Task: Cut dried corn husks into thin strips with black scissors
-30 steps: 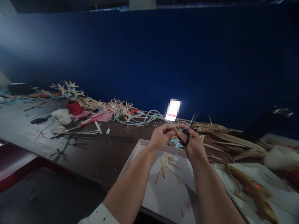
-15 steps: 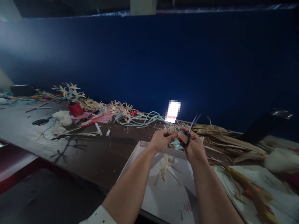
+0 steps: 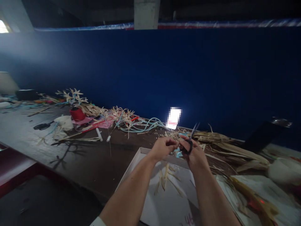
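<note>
My right hand (image 3: 194, 153) is closed around a pair of black-handled scissors (image 3: 189, 146), whose blades point up and away. My left hand (image 3: 164, 148) meets it fingertip to fingertip, thumb and finger pinched together. What sits in that pinch is too small to make out. Both hands hover above the far edge of a shallow white box (image 3: 138, 160). Inside the box lie several pale dried leaf strips (image 3: 166, 177). Small cut scraps (image 3: 172, 135) and light-blue bits are scattered just beyond my hands.
Dried husks (image 3: 225, 142) are heaped at right. Pale-blue stems with straw flowers (image 3: 124, 116) lie left of a bright phone-like screen (image 3: 174, 118). Farther left are a red thread spool (image 3: 78, 114) and other black scissors (image 3: 43, 125). A yellow tool (image 3: 254, 194) lies at lower right.
The camera has tilted up slightly, so the scene sits lower. My hands stay together over the box, the scissors still in the right one.
</note>
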`<move>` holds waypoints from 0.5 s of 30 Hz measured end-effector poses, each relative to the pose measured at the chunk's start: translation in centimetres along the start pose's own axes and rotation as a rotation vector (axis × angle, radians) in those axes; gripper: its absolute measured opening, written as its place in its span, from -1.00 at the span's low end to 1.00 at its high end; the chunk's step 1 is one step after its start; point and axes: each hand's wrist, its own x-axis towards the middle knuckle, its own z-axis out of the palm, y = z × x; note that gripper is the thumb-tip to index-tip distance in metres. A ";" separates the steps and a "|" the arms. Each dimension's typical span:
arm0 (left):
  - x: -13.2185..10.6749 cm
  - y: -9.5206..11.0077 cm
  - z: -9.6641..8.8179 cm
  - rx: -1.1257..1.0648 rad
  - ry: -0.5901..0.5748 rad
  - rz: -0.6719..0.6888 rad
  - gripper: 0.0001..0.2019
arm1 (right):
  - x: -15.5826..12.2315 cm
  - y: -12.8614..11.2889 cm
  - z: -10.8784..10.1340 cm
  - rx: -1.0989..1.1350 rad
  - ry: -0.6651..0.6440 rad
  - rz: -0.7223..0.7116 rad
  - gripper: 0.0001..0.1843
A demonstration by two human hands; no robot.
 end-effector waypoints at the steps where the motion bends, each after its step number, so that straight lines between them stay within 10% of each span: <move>1: 0.0 0.0 0.0 -0.024 -0.017 -0.001 -0.69 | 0.1 0.0 -0.1 0.039 -0.012 0.030 -0.54; 15: -0.1 -0.2 -0.1 -0.313 -0.103 -0.202 -0.62 | 0.6 0.0 -0.5 0.209 0.051 0.100 -0.60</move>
